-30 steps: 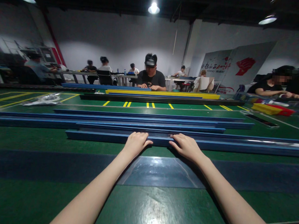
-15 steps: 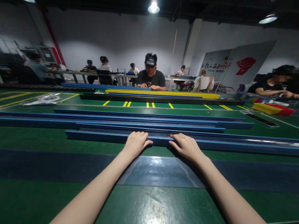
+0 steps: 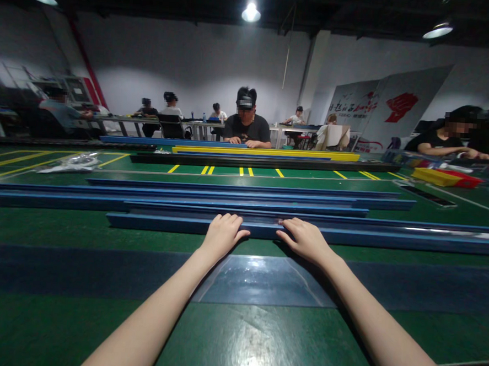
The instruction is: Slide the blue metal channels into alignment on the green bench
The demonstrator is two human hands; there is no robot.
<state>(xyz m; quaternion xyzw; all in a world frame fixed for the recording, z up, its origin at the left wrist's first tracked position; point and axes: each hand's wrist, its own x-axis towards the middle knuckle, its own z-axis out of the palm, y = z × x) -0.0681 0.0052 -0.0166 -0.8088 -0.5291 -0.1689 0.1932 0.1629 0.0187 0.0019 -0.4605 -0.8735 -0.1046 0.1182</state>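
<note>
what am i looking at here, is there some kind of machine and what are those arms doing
No machine is at work here: the arms belong to a person, and the view comes from a camera worn on their head, looking forward and down. The left hand and right hand hold the near blue rail, a long channel, fingers over its near wall and thumbs towards the wearer. It lies on a green table. Closer to the wearer is a see-through strip. Beyond the hands lie more blue rails, then a black rail and a yellow rail. Across the table sits another person, whose hands are separate from the wearer's.
</note>
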